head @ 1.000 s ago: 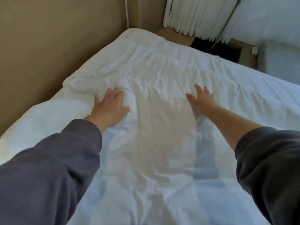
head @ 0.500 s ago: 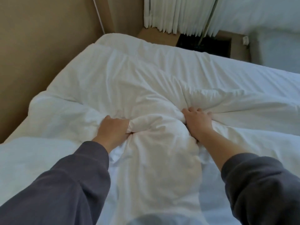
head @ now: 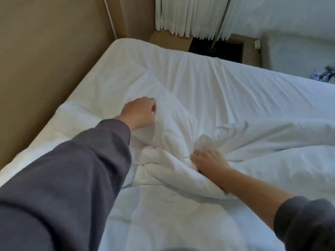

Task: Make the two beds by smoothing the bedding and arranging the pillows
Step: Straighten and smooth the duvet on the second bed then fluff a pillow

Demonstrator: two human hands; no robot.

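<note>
A white duvet [head: 181,178] lies bunched across the near half of the bed, over a white fitted sheet [head: 190,73] that is bare at the far end. My left hand [head: 139,113] is raised over the left part of the duvet, fingers curled round a fold of it. My right hand [head: 208,162] is lower and to the right, gripping a twisted wad of the same duvet. Grey sleeves cover both arms. No pillow is in sight on this bed.
A tan padded wall [head: 45,60] runs along the bed's left side. Beyond the far end hang white curtains [head: 190,15] above a wooden ledge [head: 170,41] with a dark gap. A second white bed [head: 297,49] stands at the upper right, with a small dark item [head: 324,74] beside it.
Both hands went from lying flat on the duvet to clutching it. The duvet has been pulled toward me, baring the sheet at the far end. My left hand has since moved up and away.
</note>
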